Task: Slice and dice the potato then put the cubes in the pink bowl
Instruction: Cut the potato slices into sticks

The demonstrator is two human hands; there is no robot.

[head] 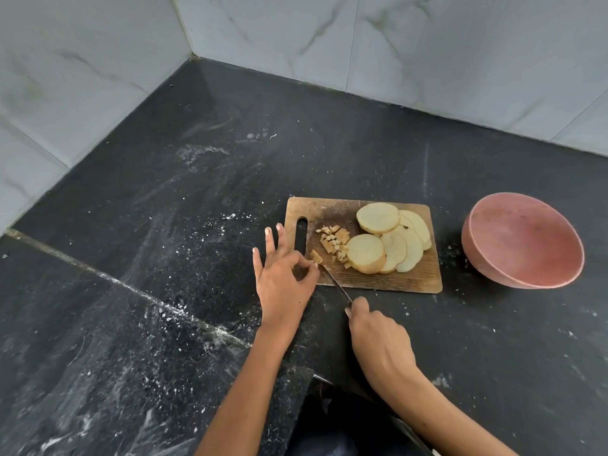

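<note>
Left hand [283, 278] is pinching a small potato strip [316, 256] on the board [362, 281] while the right hand [378, 337] is gripping the knife [334, 282], so I'd be keeping fingertips tucked back, chopping short, with the pink bowl [523, 240] sitting empty just beside.

walls [460, 44]: pale marbled tiles meeting in a corner | counter [197, 192]: black speckled stone, dusty white smears | light: soft, even

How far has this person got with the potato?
Slicing looks done: round slices lie fanned on the cutting board. Dicing has only begun: a small pile of cubes sits beside them. The left hand pinches a small piece while the right hand holds the knife. The pink bowl holds nothing yet.
</note>
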